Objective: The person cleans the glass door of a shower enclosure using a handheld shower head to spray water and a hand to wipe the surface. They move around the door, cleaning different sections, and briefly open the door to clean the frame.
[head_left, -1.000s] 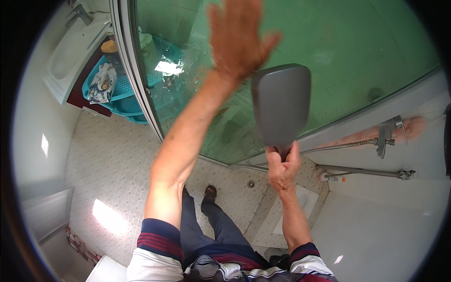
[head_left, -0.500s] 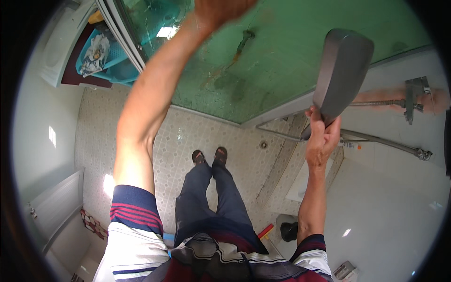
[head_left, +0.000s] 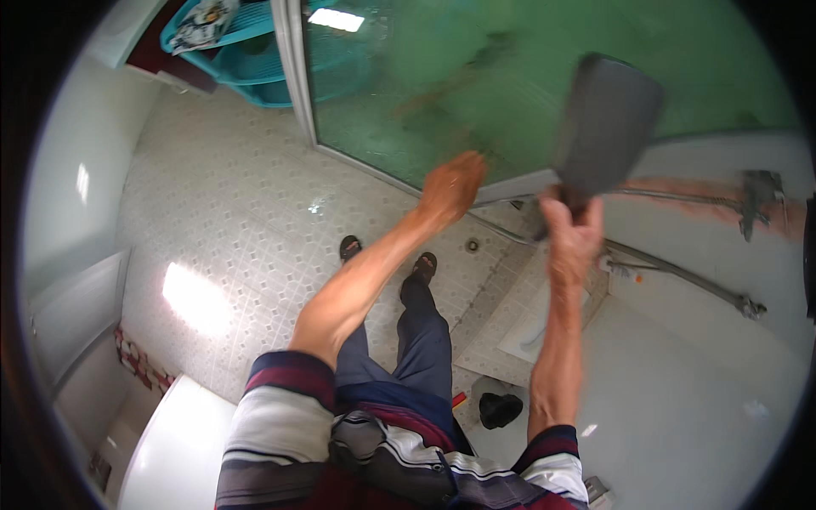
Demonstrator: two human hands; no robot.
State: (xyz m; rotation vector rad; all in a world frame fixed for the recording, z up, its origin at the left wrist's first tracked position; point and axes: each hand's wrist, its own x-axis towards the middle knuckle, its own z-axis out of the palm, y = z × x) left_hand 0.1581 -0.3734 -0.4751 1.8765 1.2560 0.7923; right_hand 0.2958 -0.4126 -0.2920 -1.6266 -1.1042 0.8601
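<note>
At your far left, the turquoise baskets (head_left: 265,93) sit beside the upright metal frame (head_left: 293,68) of the green-tinted glass (head_left: 425,51), with a patterned bag (head_left: 204,24) on top of them. Below them, the tiled floor (head_left: 195,144) runs toward your sandals (head_left: 349,248).

Next comes your left hand (head_left: 455,189), and here is the main change: a second ago it was raised high across the glass with its fingers spread, and now it has dropped to about the glass's lower edge, near the floor drain (head_left: 473,246). The fingers look folded and nothing shows in them, but the hand is blurred, so I can't say whether it is truly clenched.

To the right, your right hand (head_left: 571,234) grasps the dark grey paddle (head_left: 610,123) by its handle. The paddle stands blade-up, leaning a little rightward, and stands farther right than a second ago. With your left hand lowered and well apart from it, your right hand alone appears to be managing the paddle.

Farther right are the metal bar (head_left: 671,268) and the wall-mounted tap (head_left: 756,204), both apart from the paddle.
</note>
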